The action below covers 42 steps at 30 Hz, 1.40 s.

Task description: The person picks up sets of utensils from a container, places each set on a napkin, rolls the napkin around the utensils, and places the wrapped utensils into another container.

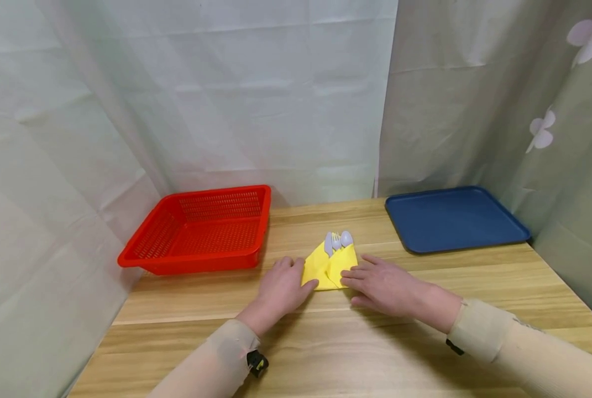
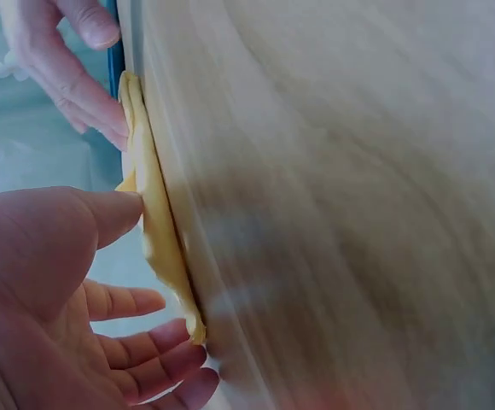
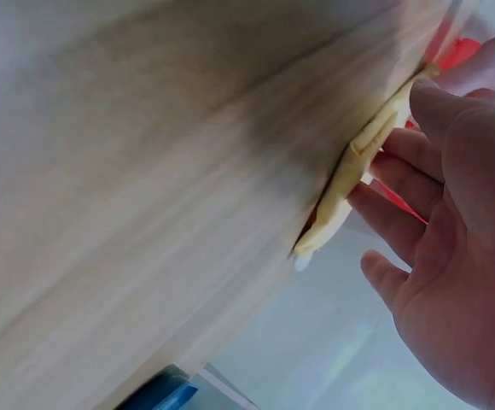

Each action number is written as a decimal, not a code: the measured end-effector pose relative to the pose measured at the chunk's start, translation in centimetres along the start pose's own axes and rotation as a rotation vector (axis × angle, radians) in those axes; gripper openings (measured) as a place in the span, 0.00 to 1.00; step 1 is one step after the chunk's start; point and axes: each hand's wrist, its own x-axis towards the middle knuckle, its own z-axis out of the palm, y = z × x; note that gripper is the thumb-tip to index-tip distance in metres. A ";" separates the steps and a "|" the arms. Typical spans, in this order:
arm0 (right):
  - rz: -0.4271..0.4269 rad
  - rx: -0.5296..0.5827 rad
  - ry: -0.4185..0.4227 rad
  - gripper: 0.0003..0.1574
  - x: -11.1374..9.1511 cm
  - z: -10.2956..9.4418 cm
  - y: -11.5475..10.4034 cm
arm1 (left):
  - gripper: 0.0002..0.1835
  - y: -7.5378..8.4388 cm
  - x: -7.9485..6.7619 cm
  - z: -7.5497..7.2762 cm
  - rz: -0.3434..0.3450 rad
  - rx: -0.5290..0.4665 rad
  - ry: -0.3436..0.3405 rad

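Observation:
A folded yellow napkin [image 1: 318,268] lies flat on the wooden table, in the middle of the head view. Out of its far end stick the tops of a pale plastic knife [image 1: 328,245], a fork [image 1: 336,242] and a spoon [image 1: 346,239]; their lower parts are hidden in the folds. My left hand [image 1: 283,283] is at the napkin's left side, thumb by the near corner and fingers along the edge. From the right, my right hand [image 1: 382,284] rests its extended fingertips on the napkin's right part. Both wrist views show the napkin [image 2: 155,201] as a thin layered strip, edge-on.
At the back left stands a red perforated basket [image 1: 201,262] with nothing in it. A blue tray [image 1: 455,221] lies at the back right, near the table's right edge. White and grey curtains [image 1: 276,110] hang close behind and beside the table [image 1: 320,354].

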 end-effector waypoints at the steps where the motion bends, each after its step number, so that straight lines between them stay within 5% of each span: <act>1: -0.003 -0.004 -0.001 0.30 0.1 -0.1 0.0 | 0.36 0.1 0.0 0.1 0.000 0.008 0.004; 16: -0.046 -0.113 0.024 0.30 1.0 0.0 -0.3 | 0.40 0.1 0.8 0.0 -0.048 0.031 -0.036; 35: -0.049 -0.092 0.032 0.31 1.0 0.4 0.0 | 0.34 -0.8 2.6 0.4 -0.106 -0.347 -0.112; 42: -0.047 -0.084 0.034 0.31 1.0 0.4 0.1 | 0.30 -1.4 2.7 0.8 -0.090 -0.350 -0.126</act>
